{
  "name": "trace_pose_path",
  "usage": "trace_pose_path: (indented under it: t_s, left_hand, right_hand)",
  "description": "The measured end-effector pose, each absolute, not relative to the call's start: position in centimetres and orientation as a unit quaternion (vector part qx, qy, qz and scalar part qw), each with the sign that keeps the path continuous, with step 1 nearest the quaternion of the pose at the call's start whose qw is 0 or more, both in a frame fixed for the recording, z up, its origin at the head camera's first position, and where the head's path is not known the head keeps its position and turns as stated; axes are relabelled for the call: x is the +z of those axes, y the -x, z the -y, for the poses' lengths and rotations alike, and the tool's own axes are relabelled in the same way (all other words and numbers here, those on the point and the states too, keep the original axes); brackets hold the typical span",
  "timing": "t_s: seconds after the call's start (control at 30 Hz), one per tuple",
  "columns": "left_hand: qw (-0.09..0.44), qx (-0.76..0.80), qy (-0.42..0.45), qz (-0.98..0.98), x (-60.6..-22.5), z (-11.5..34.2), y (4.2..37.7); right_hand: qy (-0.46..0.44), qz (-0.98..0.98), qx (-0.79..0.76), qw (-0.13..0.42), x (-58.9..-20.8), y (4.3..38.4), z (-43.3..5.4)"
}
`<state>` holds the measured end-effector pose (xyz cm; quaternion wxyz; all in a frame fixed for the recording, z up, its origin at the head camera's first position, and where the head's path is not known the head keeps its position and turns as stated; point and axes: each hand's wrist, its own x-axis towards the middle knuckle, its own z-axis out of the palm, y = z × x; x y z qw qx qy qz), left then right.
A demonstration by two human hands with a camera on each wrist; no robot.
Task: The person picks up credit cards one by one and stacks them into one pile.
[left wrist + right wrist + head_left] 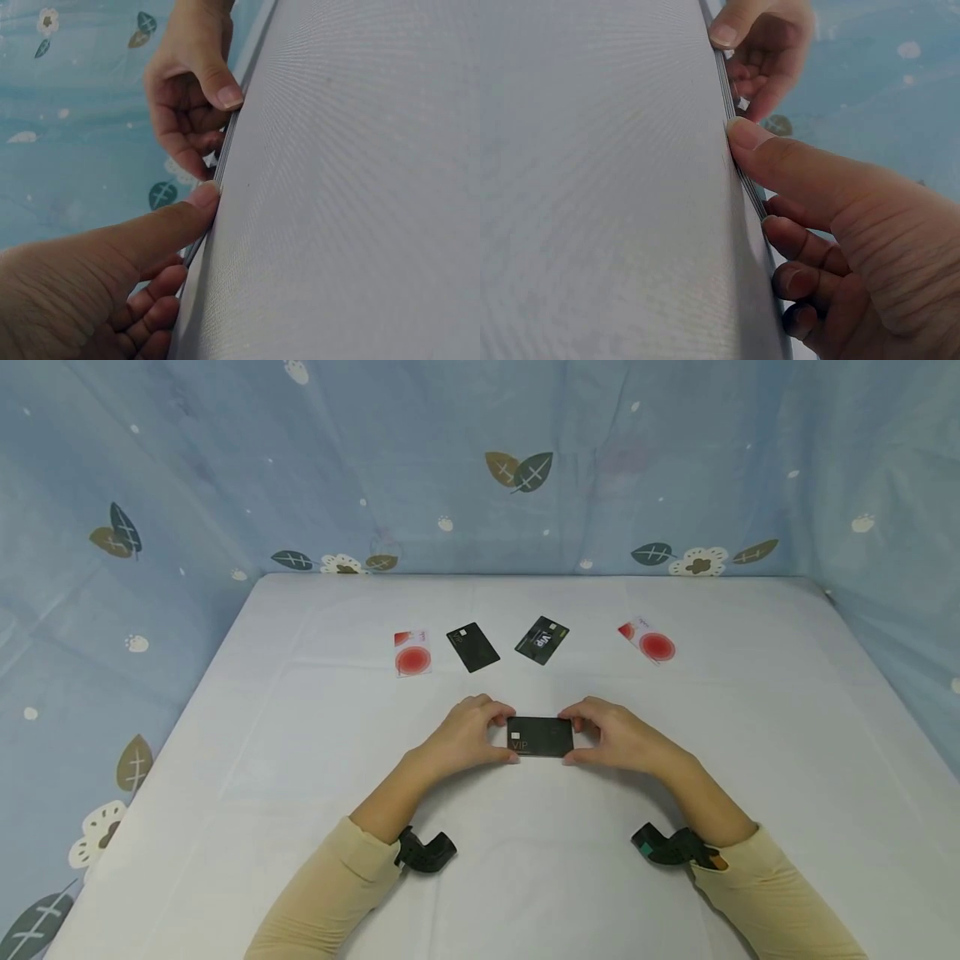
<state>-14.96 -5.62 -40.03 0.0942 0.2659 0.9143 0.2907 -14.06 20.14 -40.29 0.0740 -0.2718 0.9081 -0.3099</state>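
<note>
A black VIP card (543, 739) with a pale chip lies at the middle of the table, on top of a thin stack. In the right wrist view the stack of cards (727, 94) shows edge-on as several fine layers. My left hand (465, 737) pinches its left end, thumb at the near corner and fingers at the far one. The right hand (618, 739) grips the opposite end in the same way. Both thumbs press the near edge in the left wrist view, with the stack (223, 150) low against the white cloth.
Beyond the hands lie a red-and-white card (412, 654) at left, two black cards, one plain (473, 647) and one patterned (542, 640), and another red-and-white card (648, 641) at right. A white cloth (300, 735) covers the table; a blue patterned curtain (450, 468) hangs behind.
</note>
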Motion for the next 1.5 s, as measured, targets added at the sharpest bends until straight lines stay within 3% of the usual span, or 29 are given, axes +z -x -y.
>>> trace_pose_path:
  t_s: [0.43,1.5]
  left_hand:
    - [0.076,0.283,-0.291,-0.911,-40.34,5.69,15.09]
    - [0.096,0.331,-0.263,-0.901,-40.38,5.96,15.34]
  right_hand:
    - [0.258,-0.905,-0.33,0.071,-40.22,14.16,-20.18]
    - [0.237,-0.893,-0.368,0.104,-39.93,14.16,-20.75]
